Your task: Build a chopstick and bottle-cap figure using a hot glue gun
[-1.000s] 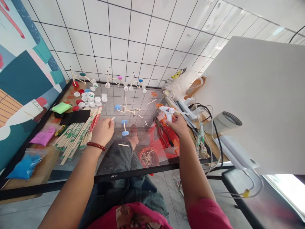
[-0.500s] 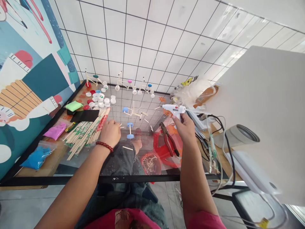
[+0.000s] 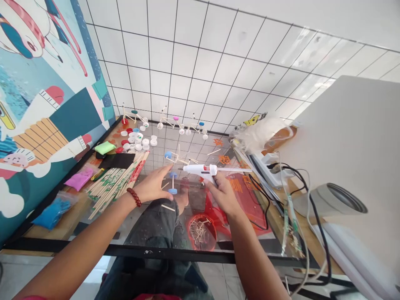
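Observation:
My right hand (image 3: 222, 192) is wrapped round the grip of a white hot glue gun (image 3: 200, 169), whose nozzle points left and whose clear glue stick juts out at the back. My left hand (image 3: 155, 183), with a red bead bracelet, is open, thumb and fingers apart around a pair of blue bottle caps (image 3: 172, 191) joined by a short stick. Whether it touches them I cannot tell. Just behind lies a part-built stick frame (image 3: 178, 159) with a blue cap (image 3: 168, 155) at one end. A loose short stick (image 3: 168, 208) lies nearer me.
Bundled chopsticks (image 3: 112, 183), bottle caps (image 3: 137, 141) and bags of pink clay (image 3: 79, 179) and blue clay (image 3: 51, 212) lie left. Several stick-and-cap models (image 3: 168, 121) stand at the back. A red basket (image 3: 202, 246) shows near the front; cables (image 3: 300, 179) run along the right.
My right hand has brought the glue gun left and nearer, over the middle. My left hand has moved right from the chopsticks and spread its fingers by the blue caps. The pliers are now hidden.

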Motion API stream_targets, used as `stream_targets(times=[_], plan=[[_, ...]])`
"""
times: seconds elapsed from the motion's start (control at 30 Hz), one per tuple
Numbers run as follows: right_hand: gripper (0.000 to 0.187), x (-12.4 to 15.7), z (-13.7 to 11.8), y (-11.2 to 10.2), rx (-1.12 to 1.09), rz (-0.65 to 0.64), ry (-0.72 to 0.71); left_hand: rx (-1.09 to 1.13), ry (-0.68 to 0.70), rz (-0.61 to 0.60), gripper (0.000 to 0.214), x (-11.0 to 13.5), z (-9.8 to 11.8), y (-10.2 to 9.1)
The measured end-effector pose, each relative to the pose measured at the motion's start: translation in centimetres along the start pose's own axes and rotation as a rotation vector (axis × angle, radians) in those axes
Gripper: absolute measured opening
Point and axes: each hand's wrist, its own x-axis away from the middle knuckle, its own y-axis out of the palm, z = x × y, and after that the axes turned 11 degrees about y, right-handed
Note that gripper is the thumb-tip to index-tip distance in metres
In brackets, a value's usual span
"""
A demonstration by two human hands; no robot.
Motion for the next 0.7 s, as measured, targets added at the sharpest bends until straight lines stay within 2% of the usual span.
stream_targets(times=[0.17,0.4,0.7], plan=[[0.031,0.3,-0.8,0.5,0.188,-0.082,-0.033,0.015,-0.012,-0.007,0.114,0.0,-0.8,0.9],[0.034,0.1,0.2,1.6,0.337,-0.042,-0.028,-0.056,-0.017,-0.015,0.118,0.2,-0.8,1.4],[0.038,0.1,1.0,2.3,0.424,0.005,-0.017,-0.054,0.024,0.033,0.111,0.3,-1.2,2.1]])
